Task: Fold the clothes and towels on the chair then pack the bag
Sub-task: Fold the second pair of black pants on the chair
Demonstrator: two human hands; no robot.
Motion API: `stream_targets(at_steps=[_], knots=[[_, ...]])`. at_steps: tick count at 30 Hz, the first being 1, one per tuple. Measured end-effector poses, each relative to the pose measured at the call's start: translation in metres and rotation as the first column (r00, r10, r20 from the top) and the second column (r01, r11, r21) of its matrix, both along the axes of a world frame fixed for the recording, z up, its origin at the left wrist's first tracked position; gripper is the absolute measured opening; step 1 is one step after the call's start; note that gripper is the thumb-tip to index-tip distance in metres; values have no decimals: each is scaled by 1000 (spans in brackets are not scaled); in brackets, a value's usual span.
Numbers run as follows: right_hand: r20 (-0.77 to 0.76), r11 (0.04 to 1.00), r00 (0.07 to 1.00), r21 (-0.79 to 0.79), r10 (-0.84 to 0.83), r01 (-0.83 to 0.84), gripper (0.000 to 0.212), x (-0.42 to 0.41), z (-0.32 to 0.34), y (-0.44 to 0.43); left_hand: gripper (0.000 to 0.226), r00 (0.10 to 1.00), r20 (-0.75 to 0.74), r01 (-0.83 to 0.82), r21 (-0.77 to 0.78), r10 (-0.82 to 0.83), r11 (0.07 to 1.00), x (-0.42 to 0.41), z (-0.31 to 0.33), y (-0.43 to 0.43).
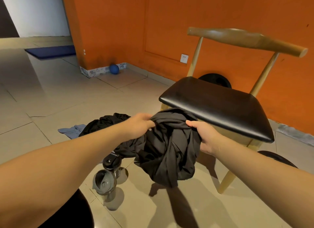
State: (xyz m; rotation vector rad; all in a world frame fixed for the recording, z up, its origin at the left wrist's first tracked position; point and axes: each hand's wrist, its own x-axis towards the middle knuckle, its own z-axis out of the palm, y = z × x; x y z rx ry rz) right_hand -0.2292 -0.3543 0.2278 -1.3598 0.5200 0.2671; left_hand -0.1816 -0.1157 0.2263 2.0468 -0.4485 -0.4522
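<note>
One crumpled black garment [169, 151] hangs between the hands, the left hand [141, 124] and the right hand [203, 136] both gripping its top. Just beyond the right hand is the chair seat [217, 105]. Beyond the left hand, black clothes [108, 120] and a blue cloth [71, 130] lie on the floor [51, 95]; below it stand two bottles [104, 182] [112, 165].

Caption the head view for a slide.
The left hand and right hand grip a bunched black garment, held up beside the black-seated chair.

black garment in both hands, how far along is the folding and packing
Early. Done: nothing folded shows; the chair seat is bare. In hand: left hand and right hand grip the bunched black garment. Left: fold it plus the black cloth and blue-grey cloth on the floor, then pack; I see no clear bag.
</note>
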Motion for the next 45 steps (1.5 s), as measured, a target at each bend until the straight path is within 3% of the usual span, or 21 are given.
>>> stream_targets(at_steps=[3, 6, 11, 14, 16, 17, 19, 22, 24, 25, 27, 30, 34, 39, 41, 45], knots=[[-34, 990, 999, -140, 18, -23, 27, -3, -5, -5, 21, 919, -293, -349, -283, 265, 893, 8, 5, 1], [-41, 992, 999, -125, 25, -30, 26, -3, -5, -5, 26, 786, -512, -558, -347, 346, 754, 15, 5, 7], [-58, 997, 998, -72, 3, -7, 26, -4, 1, 6, 32, 833, -319, -478, -1, 453, 878, 19, -4, 15], [-60, 999, 998, -35, 3, -6, 26, -5, 6, 16, 39, 936, -34, -324, 303, 350, 896, 17, -12, 18], [-62, 1000, 998, -11, 0, -1, 28, -5, 8, 22, 28, 962, 116, -273, 350, 248, 896, 14, -14, 14], [-58, 1000, 998, -9, -5, 4, 28, -4, 9, 25, 25, 976, 105, -214, 321, 189, 923, 10, -13, 10], [-50, 1000, 999, 2, -14, 14, 29, -3, 9, 29, 26, 998, -54, -17, 227, 30, 974, -3, -8, -1], [-43, 999, 999, 48, -15, 17, 33, -2, 12, 34, 70, 967, -197, 208, 258, -159, 944, -17, -12, -16], [-26, 998, 999, 52, -24, 26, 34, -1, 13, 35, 81, 977, -117, 206, 340, -176, 918, -21, -23, -23], [-20, 998, 999, 55, -27, 28, 34, -1, 14, 34, 67, 981, -47, 190, 358, -186, 914, -19, -30, -25], [-3, 998, 1000, 53, -16, 16, 33, -3, 16, 33, 15, 976, 98, 137, 414, -193, 900, -15, -34, -25], [63, 1000, 998, 11, -4, 3, 22, -3, 16, 27, 14, 952, 231, 53, 523, -201, 851, -6, -25, -16], [67, 996, 997, -70, -41, 46, 36, -3, 14, 23, 19, 951, 288, -96, 625, -114, 775, 1, -13, -3], [20, 991, 996, 103, -92, 89, 7, -5, 19, 31, 23, 910, 412, -263, 635, -31, 726, 1, -11, 0], [22, 973, 994, 208, -112, 105, 11, -4, 24, 38, 31, 912, 409, -273, 550, 30, 789, -4, -8, -7], [29, 954, 995, 288, -98, 85, 38, -9, 31, 52, 31, 992, 109, -100, 354, 66, 930, -22, -6, -25]])
